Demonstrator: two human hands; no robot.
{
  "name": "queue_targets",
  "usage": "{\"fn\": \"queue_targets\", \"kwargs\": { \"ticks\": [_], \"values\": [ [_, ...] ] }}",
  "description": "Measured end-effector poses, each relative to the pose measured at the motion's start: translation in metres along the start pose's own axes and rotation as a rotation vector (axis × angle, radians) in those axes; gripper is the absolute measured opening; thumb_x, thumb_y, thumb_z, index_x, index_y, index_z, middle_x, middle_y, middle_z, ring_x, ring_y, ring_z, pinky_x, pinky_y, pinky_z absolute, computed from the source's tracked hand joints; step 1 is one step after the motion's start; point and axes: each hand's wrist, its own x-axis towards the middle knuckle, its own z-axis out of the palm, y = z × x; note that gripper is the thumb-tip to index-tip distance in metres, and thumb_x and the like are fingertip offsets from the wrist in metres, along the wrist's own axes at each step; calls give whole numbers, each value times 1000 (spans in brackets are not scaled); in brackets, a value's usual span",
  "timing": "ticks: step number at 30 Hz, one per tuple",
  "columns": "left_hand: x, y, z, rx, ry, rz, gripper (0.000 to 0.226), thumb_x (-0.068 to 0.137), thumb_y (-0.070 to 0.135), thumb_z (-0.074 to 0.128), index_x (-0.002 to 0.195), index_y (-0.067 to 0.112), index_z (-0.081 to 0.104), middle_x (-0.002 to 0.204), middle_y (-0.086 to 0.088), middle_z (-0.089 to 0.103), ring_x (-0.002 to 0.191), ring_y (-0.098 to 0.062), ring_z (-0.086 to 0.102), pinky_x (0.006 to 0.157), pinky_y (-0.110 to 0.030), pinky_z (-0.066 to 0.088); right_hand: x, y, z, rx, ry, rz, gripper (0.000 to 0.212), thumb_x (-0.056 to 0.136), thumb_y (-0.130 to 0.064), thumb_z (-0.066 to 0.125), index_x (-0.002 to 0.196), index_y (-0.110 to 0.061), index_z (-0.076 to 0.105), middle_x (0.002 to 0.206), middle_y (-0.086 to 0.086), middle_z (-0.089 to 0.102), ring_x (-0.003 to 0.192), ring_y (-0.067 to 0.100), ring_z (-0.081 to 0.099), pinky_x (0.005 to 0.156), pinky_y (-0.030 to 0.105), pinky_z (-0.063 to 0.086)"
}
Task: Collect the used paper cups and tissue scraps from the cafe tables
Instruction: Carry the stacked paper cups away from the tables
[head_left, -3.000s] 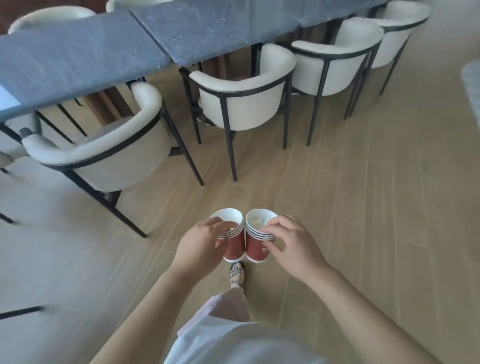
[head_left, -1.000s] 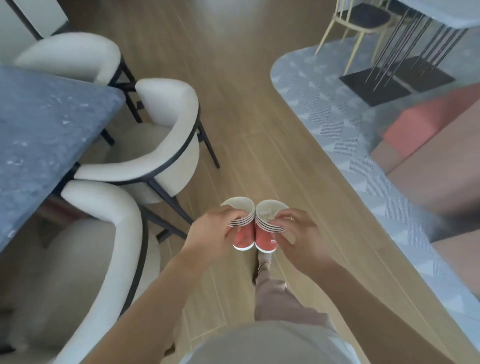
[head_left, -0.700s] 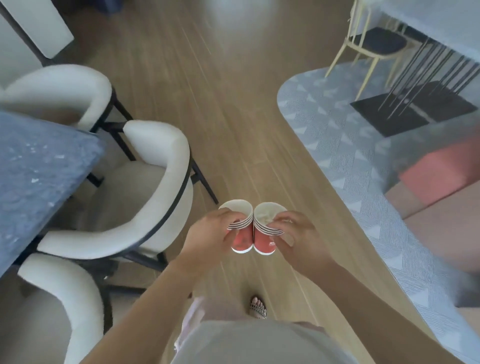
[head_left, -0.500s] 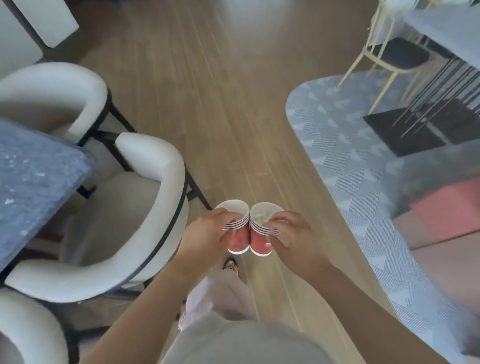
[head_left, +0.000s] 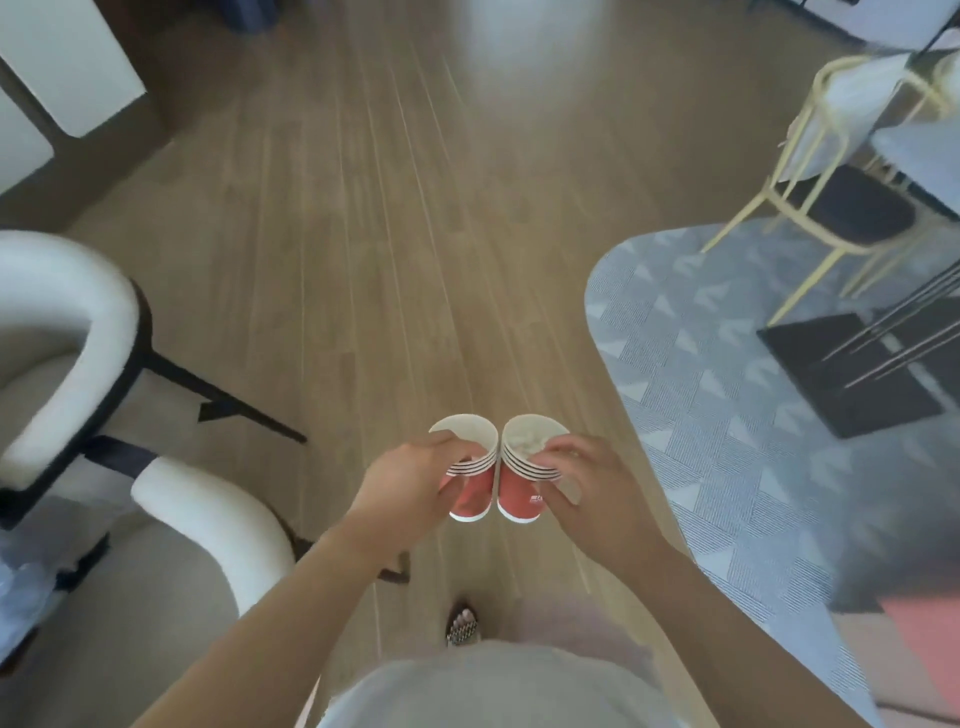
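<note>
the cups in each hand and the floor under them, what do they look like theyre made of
Left cup stack and right cup stack: likely paper, matte red walls, thin white rolled rims nested closely. Floor: wood-look planks with long seams and a soft sheen; real wood or laminate, cannot tell.

1. Pale wooden floor (head_left: 415, 234) is stretching ahead of my grip, catching a soft glare far ahead.
2. White armchairs (head_left: 197, 509) are sitting left of my grip.
3. A grey patterned rug (head_left: 727, 415) is lying to its right, bearing a yellow-legged chair (head_left: 841, 208).
</note>
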Motion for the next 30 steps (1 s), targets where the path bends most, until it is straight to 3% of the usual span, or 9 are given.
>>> {"fn": "queue_targets", "kwargs": {
  "ticks": [2, 6, 8, 10, 15, 21, 24, 27, 30],
  "values": [
    [48, -3, -7, 11, -16, 15, 35, 82, 15, 57, 113, 30, 63, 111, 13, 64, 99, -16, 61, 80, -33, 50, 43, 17, -1, 26, 36, 29, 31, 72, 1, 72, 100, -13, 69, 103, 5, 62, 99, 21, 57, 84, 24, 41],
    [155, -14, -16, 39, -45, 19, 37, 82, 16, 53, 115, 31, 61, 113, 14, 62, 102, -15, 59, 81, -30, 48, 136, 60, 1, 70, 50, 80, 29, 72, 1, 73, 97, -13, 70, 101, 5, 62, 96, 16, 54, 85, -1, 27],
    [214, -20, -21, 49, -65, 14, 38, 83, 16, 52, 117, 32, 59, 116, 14, 61, 104, -15, 58, 83, -30, 48, 190, 89, 0, 49, 29, 68, 27, 74, -1, 71, 98, -14, 70, 103, 4, 62, 98, 17, 54, 83, 2, 29],
    [274, -24, -30, 47, -66, 5, 38, 84, 17, 52, 117, 33, 59, 118, 14, 61, 105, -15, 58, 85, -31, 48, 247, 115, -5, 31, 10, 54, 27, 75, -4, 70, 99, -15, 69, 104, 2, 61, 101, 17, 55, 84, 13, 35],
    [413, -38, -68, 17, -11, -88, 37, 84, 16, 54, 117, 32, 60, 119, 13, 61, 105, -16, 59, 85, -30, 47, 396, 162, -22, 17, -45, -80, 28, 70, -2, 73, 94, -16, 68, 98, 2, 62, 92, 22, 60, 81, 25, 42],
    [532, -81, -115, -11, 127, -230, 37, 81, 16, 57, 113, 33, 62, 114, 14, 63, 101, -14, 60, 79, -31, 49, 562, 181, -11, 52, -122, -164, 25, 72, -4, 72, 95, -15, 69, 101, 2, 63, 94, 6, 48, 81, 12, 32],
    [586, -119, -136, -57, 193, -311, 38, 78, 13, 60, 111, 32, 63, 110, 14, 65, 99, -16, 61, 77, -30, 49, 647, 182, 13, 56, -185, -219, 27, 70, -2, 73, 93, -15, 69, 100, 2, 64, 94, 6, 47, 79, 8, 29],
    [652, -164, -163, -78, 254, -375, 37, 77, 11, 61, 108, 32, 64, 108, 14, 66, 94, -17, 62, 71, -25, 45, 741, 183, 41, 53, -246, -230, 25, 75, -7, 68, 98, -19, 68, 105, -5, 61, 97, 10, 53, 76, 13, 36],
    [720, -207, -202, -90, 283, -395, 36, 77, 12, 61, 107, 31, 65, 107, 13, 66, 93, -19, 63, 72, -29, 47, 837, 177, 63, 77, -291, -279, 28, 75, -4, 68, 100, -17, 67, 105, -2, 61, 96, 9, 51, 78, 5, 31]
  ]
}}
